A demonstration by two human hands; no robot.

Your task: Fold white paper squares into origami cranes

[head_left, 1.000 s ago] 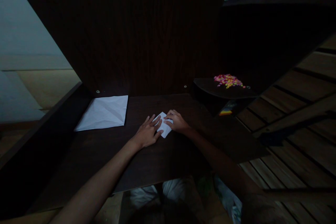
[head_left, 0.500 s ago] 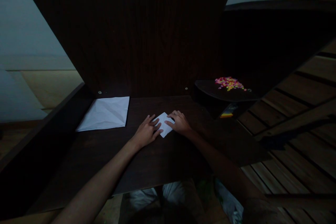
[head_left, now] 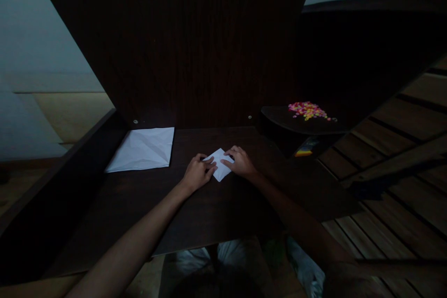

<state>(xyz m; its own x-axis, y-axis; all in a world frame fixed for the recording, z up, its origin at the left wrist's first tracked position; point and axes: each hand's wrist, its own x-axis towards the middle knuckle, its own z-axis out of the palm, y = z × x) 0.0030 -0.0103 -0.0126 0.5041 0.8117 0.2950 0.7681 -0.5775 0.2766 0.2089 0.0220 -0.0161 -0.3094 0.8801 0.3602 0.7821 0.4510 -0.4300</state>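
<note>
A small folded white paper (head_left: 220, 171), diamond-shaped with a crease near its middle, lies on the dark wooden desk (head_left: 209, 216). My left hand (head_left: 200, 172) is at its left corner, fingers bent and thumb close to them, gripping that side. On the opposite corner is my right hand (head_left: 240, 160), its thumb on the paper's top face and its other fingers curled along the upper right edge. Both hands partly cover the paper's side corners. Further left on the desk lie larger white paper sheets (head_left: 145, 149) with visible creases.
A raised corner shelf (head_left: 279, 118) at the right carries a pile of small pink, yellow and orange pieces (head_left: 309, 111). Beneath it is a small item with a yellow edge (head_left: 303, 152). A dark side panel (head_left: 70, 172) borders the left, and a tall back panel (head_left: 192, 56) rises behind.
My left hand's fingers have drawn in and bent more at the paper's left corner. My right hand stays on the right corner. The whole view has shifted slightly.
</note>
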